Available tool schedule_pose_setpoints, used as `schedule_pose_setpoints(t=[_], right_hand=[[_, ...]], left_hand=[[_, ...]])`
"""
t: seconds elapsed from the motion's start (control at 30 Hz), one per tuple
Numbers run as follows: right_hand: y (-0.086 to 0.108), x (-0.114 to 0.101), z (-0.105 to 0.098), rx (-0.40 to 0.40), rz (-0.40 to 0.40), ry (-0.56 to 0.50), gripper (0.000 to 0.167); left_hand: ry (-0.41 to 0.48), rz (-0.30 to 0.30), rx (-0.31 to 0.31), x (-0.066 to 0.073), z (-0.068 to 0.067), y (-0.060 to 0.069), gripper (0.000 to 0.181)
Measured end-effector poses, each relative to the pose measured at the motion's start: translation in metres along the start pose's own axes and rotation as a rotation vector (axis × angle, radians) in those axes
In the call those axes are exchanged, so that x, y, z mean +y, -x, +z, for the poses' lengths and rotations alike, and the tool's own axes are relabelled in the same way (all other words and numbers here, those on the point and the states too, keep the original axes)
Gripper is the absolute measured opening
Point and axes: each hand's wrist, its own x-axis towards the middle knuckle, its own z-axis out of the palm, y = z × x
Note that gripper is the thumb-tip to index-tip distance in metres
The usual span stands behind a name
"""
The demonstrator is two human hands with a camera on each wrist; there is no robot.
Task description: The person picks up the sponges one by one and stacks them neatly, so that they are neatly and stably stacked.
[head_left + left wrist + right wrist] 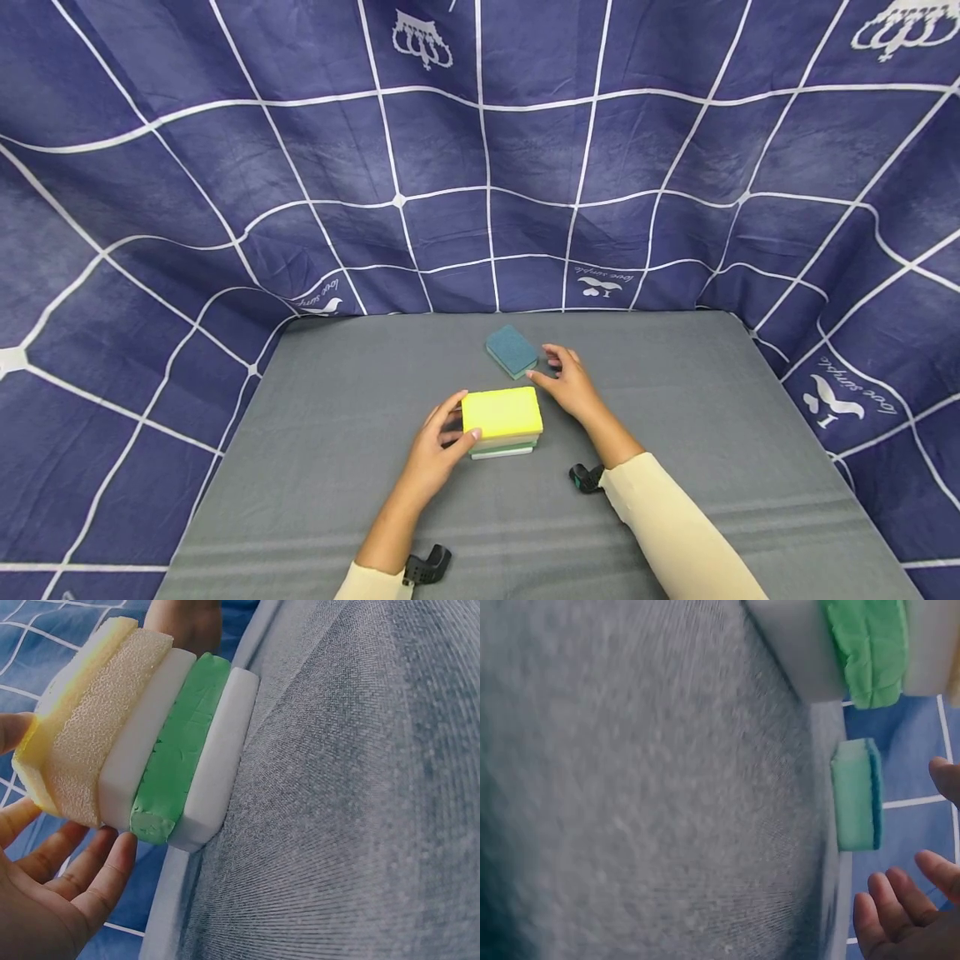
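A short stack stands on the grey cloth. In the left wrist view it runs from a white block [214, 765] at the bottom through a green block [184, 746] and another white block [142, 739] to a sponge with a beige foam layer and a yellow top [501, 412]. My left hand [437, 446] holds the yellow sponge's left end between thumb and index finger, other fingers spread along the stack's side. Behind the stack lies a blue-green sponge [513, 351], flat. Just right of it, my right hand [573, 387] is spread, thumb and fingers apart, apparently holding nothing.
Grey cloth [360, 400] covers the table. A blue curtain [525, 150] with white grid lines hangs behind it and on both sides. Black wrist devices [427, 567] sit at both cuffs.
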Motion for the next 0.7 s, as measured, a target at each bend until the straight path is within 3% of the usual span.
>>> schedule_pose_setpoints(t=[0.3,0.7], right_hand=[[-0.011,0.005,0.001,-0.039,0.047,0.071,0.07],[-0.02,0.003,0.014,-0.072,0.053,0.127,0.076]], left_hand=[[-0.005,0.019,0.005,0.0,0.001,0.0,0.063],[-0.008,0.01,0.002,-0.001,0.0,0.0,0.064]])
